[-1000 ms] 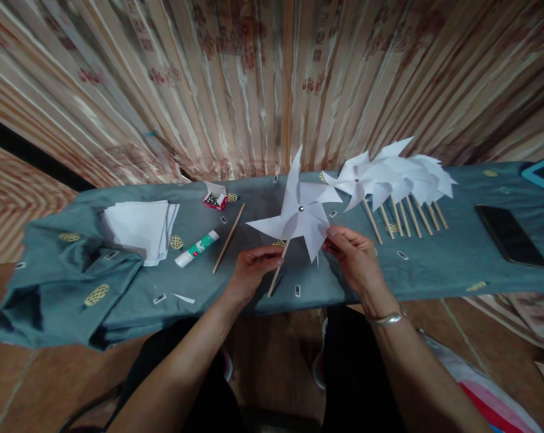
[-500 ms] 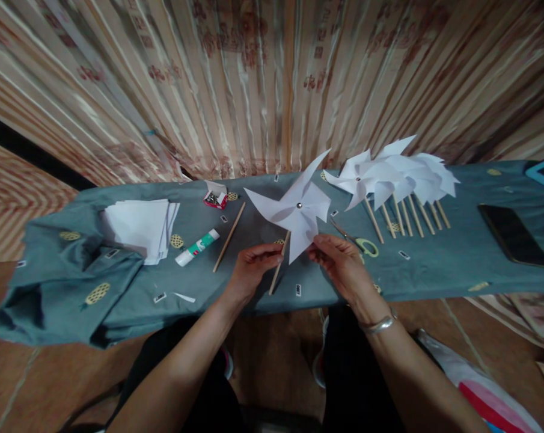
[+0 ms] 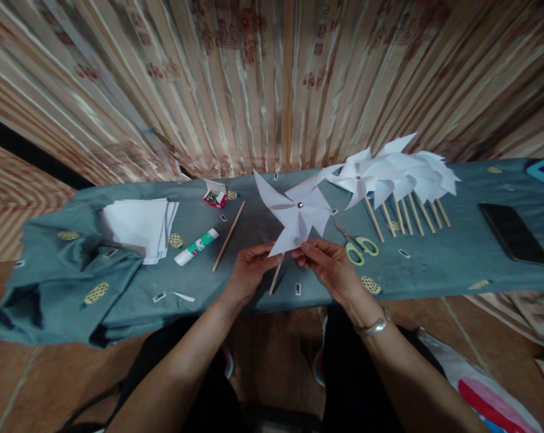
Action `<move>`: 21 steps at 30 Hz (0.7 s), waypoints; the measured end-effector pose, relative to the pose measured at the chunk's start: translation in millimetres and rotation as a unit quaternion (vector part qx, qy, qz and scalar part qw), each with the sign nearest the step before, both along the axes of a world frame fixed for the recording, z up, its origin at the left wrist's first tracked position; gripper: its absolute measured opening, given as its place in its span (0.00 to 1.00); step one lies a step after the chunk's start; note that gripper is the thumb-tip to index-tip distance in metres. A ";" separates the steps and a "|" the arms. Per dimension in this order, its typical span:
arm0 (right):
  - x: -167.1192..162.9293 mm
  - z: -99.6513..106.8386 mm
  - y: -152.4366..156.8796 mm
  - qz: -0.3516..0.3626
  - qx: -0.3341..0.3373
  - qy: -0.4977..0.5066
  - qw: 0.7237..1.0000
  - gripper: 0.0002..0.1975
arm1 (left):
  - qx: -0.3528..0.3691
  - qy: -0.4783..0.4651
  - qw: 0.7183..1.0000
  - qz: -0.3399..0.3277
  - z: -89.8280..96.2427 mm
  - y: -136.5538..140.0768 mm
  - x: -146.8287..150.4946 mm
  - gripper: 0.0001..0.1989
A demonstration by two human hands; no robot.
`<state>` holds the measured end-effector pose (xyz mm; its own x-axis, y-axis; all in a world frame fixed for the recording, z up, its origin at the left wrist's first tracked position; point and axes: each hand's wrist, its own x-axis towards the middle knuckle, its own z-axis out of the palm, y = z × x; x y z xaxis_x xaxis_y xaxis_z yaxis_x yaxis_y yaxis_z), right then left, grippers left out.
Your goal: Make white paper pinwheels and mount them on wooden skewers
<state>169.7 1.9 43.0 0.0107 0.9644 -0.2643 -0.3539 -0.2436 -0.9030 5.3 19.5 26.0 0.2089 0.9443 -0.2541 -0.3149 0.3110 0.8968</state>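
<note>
A white paper pinwheel (image 3: 300, 218) with a silver pin at its centre is held up over the cloth in front of me. Its wooden stick (image 3: 275, 279) is pinched between the thumb and fingers of my left hand (image 3: 252, 270); the stick's upper part is hidden behind the paper. My right hand (image 3: 326, 263) is closed at the lower edge of one blade, thumb and fingertips on the paper. Right of that hand lie scissors (image 3: 355, 246) with pale green handles. A loose wooden stick (image 3: 229, 236) rests left of my left hand.
Several finished pinwheels (image 3: 395, 174) lie overlapping at the back right. A phone (image 3: 515, 233) sits farther right. On the left are a stack of white paper (image 3: 139, 228), a glue stick (image 3: 196, 246) and a small red box of pins (image 3: 214, 197). Grey-green cloth (image 3: 438, 264) covers the table.
The pinwheel's blades have turned clockwise, one blade now pointing down toward my left hand. My right hand has shifted slightly left along with the paper. My left hand stays on the stick.
</note>
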 end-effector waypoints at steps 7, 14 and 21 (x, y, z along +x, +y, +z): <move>22.9 2.2 2.2 -0.043 0.046 -0.098 0.993 0.20 | -0.011 0.007 1.000 0.004 1.7 1.4 -4.3 0.15; 51.3 -1.0 18.7 -0.236 0.089 -0.106 0.962 0.14 | -0.016 0.008 1.000 -0.012 2.3 0.6 -4.9 0.14; 53.5 -3.7 26.6 -0.163 0.079 -0.023 0.983 0.14 | -0.031 0.004 0.998 -0.047 1.8 -0.4 -3.6 0.14</move>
